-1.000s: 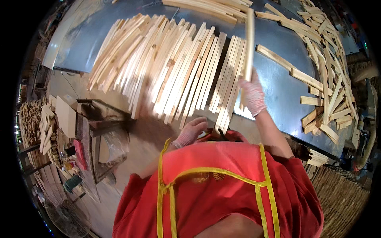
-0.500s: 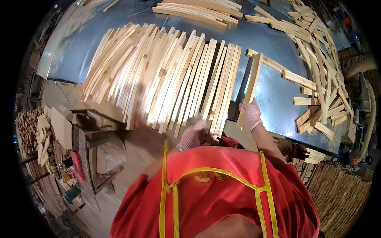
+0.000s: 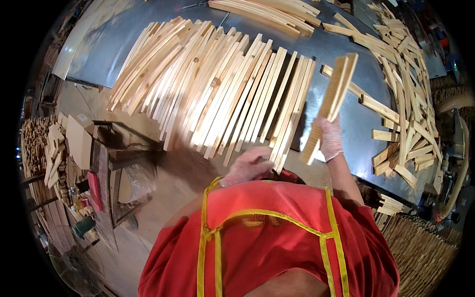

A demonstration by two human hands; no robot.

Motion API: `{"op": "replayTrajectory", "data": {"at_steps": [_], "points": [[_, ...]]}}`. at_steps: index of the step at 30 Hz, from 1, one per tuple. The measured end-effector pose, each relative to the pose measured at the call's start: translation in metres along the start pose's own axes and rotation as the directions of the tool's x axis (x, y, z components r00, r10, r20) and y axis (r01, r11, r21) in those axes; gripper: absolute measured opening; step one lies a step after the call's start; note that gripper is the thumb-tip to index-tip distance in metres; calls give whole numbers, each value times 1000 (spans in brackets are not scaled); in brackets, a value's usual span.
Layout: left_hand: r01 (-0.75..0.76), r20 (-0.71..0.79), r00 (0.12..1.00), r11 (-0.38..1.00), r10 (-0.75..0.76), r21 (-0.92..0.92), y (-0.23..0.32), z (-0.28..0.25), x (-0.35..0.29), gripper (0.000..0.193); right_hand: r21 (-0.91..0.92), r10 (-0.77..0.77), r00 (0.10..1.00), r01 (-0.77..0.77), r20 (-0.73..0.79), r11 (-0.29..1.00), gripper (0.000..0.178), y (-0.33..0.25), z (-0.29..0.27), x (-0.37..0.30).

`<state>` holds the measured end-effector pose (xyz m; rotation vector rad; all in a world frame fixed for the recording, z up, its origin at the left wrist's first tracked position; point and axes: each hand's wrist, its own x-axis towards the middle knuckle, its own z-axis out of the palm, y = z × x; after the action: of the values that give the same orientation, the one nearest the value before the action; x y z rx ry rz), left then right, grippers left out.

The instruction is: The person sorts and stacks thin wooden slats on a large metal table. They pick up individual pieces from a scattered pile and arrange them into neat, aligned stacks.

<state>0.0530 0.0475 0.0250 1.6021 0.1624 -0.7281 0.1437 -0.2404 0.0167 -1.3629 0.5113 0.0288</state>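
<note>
My right hand (image 3: 330, 139), in a pale glove, grips two wooden strips (image 3: 332, 96) side by side near their lower ends. They are raised at a tilt over the metal tabletop, just right of a long row of wooden strips (image 3: 217, 84). My left hand (image 3: 246, 166), also gloved, has its fingers stretched toward the near ends of the row's rightmost strips (image 3: 295, 109). It holds nothing that I can see; whether its fingertips touch the wood is unclear.
The metal table (image 3: 363, 148) carries a curved stack of strips (image 3: 267, 15) at the back and a tangled heap of short pieces (image 3: 408, 109) on the right. A wooden stand (image 3: 106, 163) stands at lower left. Stacked wood (image 3: 418, 247) lies at lower right.
My right hand has moved right and up; two strips now show in it where one showed before. A wider gap has opened among the row's right-hand strips. The view has shifted slightly.
</note>
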Motion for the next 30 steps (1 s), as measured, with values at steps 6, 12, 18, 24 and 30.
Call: {"op": "replayTrajectory", "data": {"at_steps": [6,12,18,24,30], "points": [[288,-54,948,917,-314,-275,-100,-83,-72,42,-427,25,986,-94,-165,899,97,70,-47,22],[353,-120,906,882,-406,-313,-149,-120,-66,54,-911,-98,962,272,254,311,105,162,12,66],[155,-140,946,788,-292,-596,-192,-122,-28,58,-471,14,1000,-2,22,882,107,102,52,18],[-68,-231,940,528,-250,-847,-148,-103,4,42,-282,122,992,-127,-34,951,98,103,16,-13],[-144,-244,962,534,-122,-833,-151,-75,5,38,-336,139,988,-152,-62,929,99,117,6,2]]}}
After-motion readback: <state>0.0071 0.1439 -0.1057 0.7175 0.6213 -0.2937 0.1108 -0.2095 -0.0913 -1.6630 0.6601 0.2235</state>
